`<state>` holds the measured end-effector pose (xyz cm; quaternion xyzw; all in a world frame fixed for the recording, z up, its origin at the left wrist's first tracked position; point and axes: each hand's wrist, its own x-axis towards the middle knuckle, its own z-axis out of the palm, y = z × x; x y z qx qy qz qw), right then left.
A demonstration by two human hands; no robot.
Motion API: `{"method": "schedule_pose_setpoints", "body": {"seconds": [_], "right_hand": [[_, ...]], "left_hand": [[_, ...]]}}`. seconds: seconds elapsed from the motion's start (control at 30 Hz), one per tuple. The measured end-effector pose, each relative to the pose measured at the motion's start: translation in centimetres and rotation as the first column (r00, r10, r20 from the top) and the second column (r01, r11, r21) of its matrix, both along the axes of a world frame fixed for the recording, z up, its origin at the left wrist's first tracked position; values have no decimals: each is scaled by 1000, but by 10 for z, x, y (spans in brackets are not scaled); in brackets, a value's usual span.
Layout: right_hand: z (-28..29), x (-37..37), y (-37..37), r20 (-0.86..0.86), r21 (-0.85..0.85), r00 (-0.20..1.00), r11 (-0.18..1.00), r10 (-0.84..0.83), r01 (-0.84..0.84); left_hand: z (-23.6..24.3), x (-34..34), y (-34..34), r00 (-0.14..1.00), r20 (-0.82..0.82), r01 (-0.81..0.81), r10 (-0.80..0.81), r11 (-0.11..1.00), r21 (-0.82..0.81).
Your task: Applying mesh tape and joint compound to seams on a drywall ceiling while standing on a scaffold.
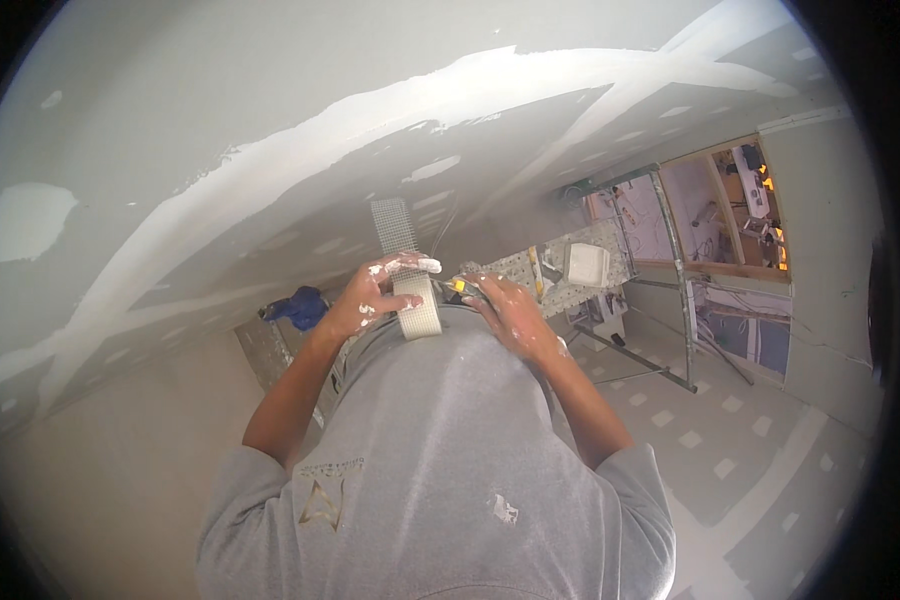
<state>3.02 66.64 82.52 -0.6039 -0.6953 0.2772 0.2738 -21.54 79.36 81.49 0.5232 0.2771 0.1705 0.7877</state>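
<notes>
My left hand (368, 297) is closed on a roll of white mesh joint tape (420, 318), held close in front of my grey shirt. A short loose strip of the mesh (393, 222) sticks up past the fingers. White compound is smeared over the fingers and thumb. Just to the right, my right hand (515, 312) grips a yellow and black utility knife (460, 287), its front end near the edge of the tape. Whether the blade touches the mesh is too small to tell.
Grey plasterboard (270, 90) carries a broad band of white compound (370, 105). At the right, a spattered platform (505, 268) holds a white tub (587, 265) and a wooden-handled tool (536, 272), beside metal scaffold tubes (675, 260). Something blue (300, 308) lies at the left.
</notes>
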Motion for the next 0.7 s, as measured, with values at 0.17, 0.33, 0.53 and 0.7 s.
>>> {"method": "schedule_pose_setpoints", "body": {"seconds": [0.17,0.33,0.53,0.7], "right_hand": [[-2,-2,4,-3,20,1000,1000,3,-3],[-12,4,2,-13,21,1000,1000,12,-11],[-8,-3,10,-45,-64,999,998,17,-20],[-12,1,7,-32,4,999,1000,30,-30]], "left_hand": [[-3,-1,-1,1000,-14,-5,5,1000,4],[2,-2,-3,999,-37,-30,29,999,-41],[6,1,-3,998,-63,-31,29,999,-23],[8,0,-2,998,-60,4,-3,1000,20]]}}
